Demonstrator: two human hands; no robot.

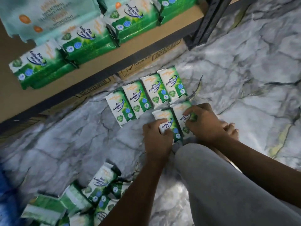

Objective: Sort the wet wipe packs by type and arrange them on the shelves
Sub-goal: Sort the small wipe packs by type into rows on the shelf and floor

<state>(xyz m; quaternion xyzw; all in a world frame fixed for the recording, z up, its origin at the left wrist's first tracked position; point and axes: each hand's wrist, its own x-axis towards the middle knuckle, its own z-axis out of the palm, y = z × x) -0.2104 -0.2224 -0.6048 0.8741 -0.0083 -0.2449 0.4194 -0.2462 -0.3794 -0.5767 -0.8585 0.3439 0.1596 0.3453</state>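
Observation:
Several green-and-white pine wipe packs (146,95) lie in a neat row on the marbled floor below the shelf. In front of that row lie two more. My left hand (156,137) pinches the left pack (167,123) at its near end. My right hand (203,123) grips the right pack (180,113) beside it, its fingers curled over the pack's middle. A loose heap of the same green packs (91,198) lies at the lower left. On the shelf board (91,67) stands a line of pine packs (84,41), with pale teal packs (40,17) behind them.
Cardboard boxes (151,61) sit under the shelf behind the floor row. A dark metal shelf post (206,22) rises at the upper right. My knee in grey trousers (219,185) and bare toes (231,129) are close to the two held packs. Something blue (6,185) shows at the left edge.

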